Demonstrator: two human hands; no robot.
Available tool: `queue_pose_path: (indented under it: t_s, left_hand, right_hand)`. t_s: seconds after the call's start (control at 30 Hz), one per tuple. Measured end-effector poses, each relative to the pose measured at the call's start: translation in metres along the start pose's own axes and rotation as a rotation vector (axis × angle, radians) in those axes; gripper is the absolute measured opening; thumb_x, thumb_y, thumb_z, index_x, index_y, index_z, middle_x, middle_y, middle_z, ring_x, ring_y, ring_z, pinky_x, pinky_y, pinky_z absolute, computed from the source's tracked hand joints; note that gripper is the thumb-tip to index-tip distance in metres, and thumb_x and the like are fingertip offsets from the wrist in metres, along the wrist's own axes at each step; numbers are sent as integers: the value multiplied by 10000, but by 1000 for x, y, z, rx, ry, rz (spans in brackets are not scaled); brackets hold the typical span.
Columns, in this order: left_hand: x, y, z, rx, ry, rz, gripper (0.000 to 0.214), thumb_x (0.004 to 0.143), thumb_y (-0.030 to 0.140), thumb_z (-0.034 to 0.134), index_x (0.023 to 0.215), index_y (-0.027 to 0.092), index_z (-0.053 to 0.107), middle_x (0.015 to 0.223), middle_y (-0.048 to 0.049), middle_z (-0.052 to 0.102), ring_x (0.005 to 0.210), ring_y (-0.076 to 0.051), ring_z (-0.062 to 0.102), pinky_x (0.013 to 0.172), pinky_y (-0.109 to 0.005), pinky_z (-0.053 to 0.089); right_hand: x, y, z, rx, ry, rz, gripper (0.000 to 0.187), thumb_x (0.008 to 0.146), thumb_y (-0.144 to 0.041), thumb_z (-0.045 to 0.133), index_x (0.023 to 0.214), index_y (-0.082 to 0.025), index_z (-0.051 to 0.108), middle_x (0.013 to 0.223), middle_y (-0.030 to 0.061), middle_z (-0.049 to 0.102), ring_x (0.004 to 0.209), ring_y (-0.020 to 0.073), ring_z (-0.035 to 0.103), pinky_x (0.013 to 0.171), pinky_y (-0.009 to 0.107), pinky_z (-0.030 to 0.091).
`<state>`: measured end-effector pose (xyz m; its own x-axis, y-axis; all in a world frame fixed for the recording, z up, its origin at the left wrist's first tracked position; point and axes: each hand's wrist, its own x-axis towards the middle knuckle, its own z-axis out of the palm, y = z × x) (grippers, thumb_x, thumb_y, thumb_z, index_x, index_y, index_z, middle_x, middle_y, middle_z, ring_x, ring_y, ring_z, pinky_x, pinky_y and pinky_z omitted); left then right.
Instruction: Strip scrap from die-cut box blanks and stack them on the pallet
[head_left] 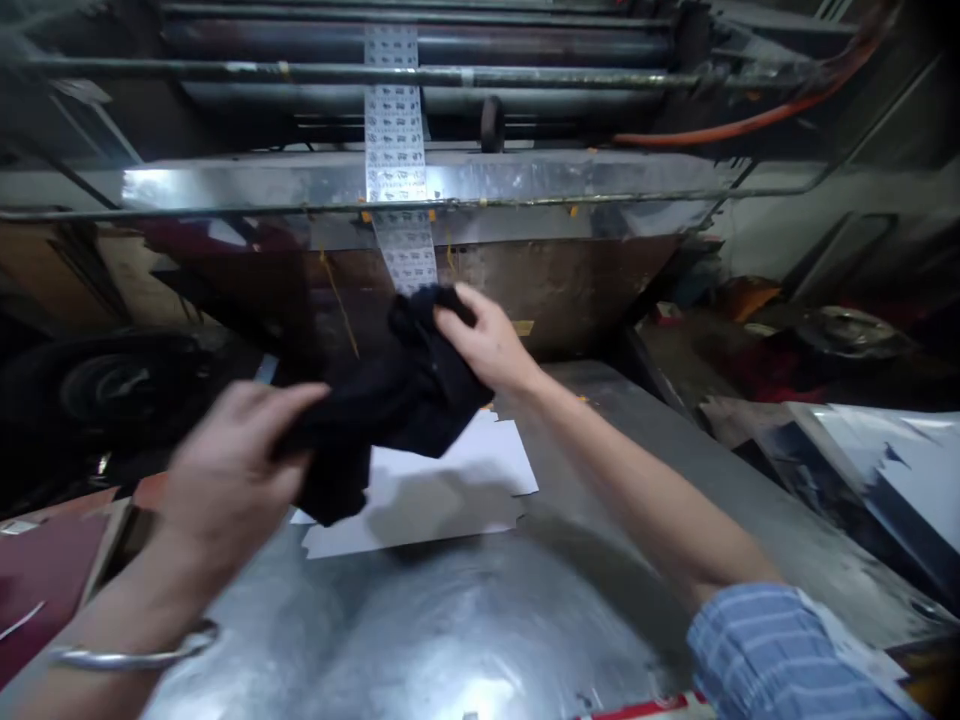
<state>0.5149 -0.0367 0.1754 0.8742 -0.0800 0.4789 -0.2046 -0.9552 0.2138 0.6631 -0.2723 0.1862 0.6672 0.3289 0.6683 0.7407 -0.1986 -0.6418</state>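
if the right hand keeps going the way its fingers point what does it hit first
The right hand meets the dark cloth first, already under its fingers; beyond it, perhaps the printed paper strip, though depth is unclear.

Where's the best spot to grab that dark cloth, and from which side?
Probably the bunched upper end of the cloth, coming from above, where the right hand pinches it. It gathers there into a thick fold that fingers can close on. The lower end hangs loose over the white sheet, so it likely offers less to grip.
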Motion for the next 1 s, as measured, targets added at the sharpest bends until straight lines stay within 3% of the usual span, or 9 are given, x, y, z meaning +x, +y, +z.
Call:
queue_pose_path:
  t_s: [0.1, 0.17, 0.23, 0.33, 0.43, 0.53, 0.63, 0.83, 1.0]
  left_hand:
    - [-42, 9, 87, -68, -359, 39, 527, 735, 63, 483, 1245, 165, 567, 1161, -112, 542, 1040, -240, 582, 933, -407, 521]
    - [-81, 17, 134, -56, -448, 30, 402, 810, 192, 559, 1207, 159, 607, 1262, -172, 551, 1168, -355, 536, 955, -566, 495]
    - [-111, 23, 153, -33, -444, 24, 472, 896, 341, 519, 1349, 208, 492, 1407, -170, 466, 1345, -377, 373, 1021, -645, 411]
    - [-126, 12, 141, 20, -388, -20, 507, 949, 418, 408, 1425, 245, 377, 1489, -143, 380, 1429, -321, 237, 1081, -624, 347]
    - [-119, -26, 123, 130, -387, -215, 571, 959, 466, 290, 1397, 117, 400, 1477, -224, 369, 1406, -362, 276, 1063, -651, 321]
    - [-118, -70, 120, 115, -539, -423, 660, 946, 513, 199, 1387, 67, 404, 1481, -213, 390, 1404, -350, 293, 1092, -687, 218]
    - [-125, -99, 118, -3, -657, -507, 618, 949, 488, 168, 1375, 143, 452, 1481, -110, 431, 1419, -279, 290, 1146, -663, 70]
    - [-130, -123, 105, -246, -692, -599, 625, 962, 541, 84, 1470, 254, 306, 1468, -14, 455, 1384, -170, 364, 1210, -515, 102]
    - [-126, -124, 97, -369, -657, -662, 687, 935, 618, 92, 1516, 256, 148, 1459, -12, 468, 1394, -172, 346, 1204, -447, 199]
  right_hand:
    - [-78, 56, 18, -176, -202, 111, 119, 926, -176, 530, 1004, -120, 600, 983, 65, 579, 966, 184, 535, 905, 335, 465]
    - [-135, 80, 35, -251, -388, 171, 158, 851, -192, 660, 1003, -149, 663, 983, 69, 604, 893, 203, 544, 839, 350, 492]
    - [-179, 92, 50, -347, -505, 237, 262, 837, -309, 710, 1058, -171, 684, 1078, 102, 591, 919, 250, 523, 839, 420, 487]
    - [-206, 98, 61, -439, -617, 298, 342, 893, -447, 643, 1138, -210, 659, 1138, 102, 554, 964, 269, 496, 856, 431, 480]
    - [-202, 99, 61, -487, -685, 333, 346, 907, -481, 616, 1135, -222, 641, 1131, 91, 528, 975, 265, 488, 854, 409, 485]
    - [-198, 98, 59, -502, -736, 344, 380, 908, -509, 605, 1158, -223, 614, 1126, 88, 507, 994, 267, 481, 867, 415, 482]
    - [-201, 95, 54, -491, -802, 320, 472, 868, -563, 633, 1170, -202, 596, 1146, 103, 486, 1002, 279, 475, 872, 441, 483]
    - [-204, 89, 56, -490, -934, 227, 633, 769, -609, 715, 1155, -125, 583, 1147, 156, 459, 988, 315, 474, 817, 477, 508]
    - [-192, 67, 110, -528, -935, 177, 475, 837, -579, 655, 1016, -142, 616, 1121, 148, 471, 976, 311, 481, 808, 459, 507]
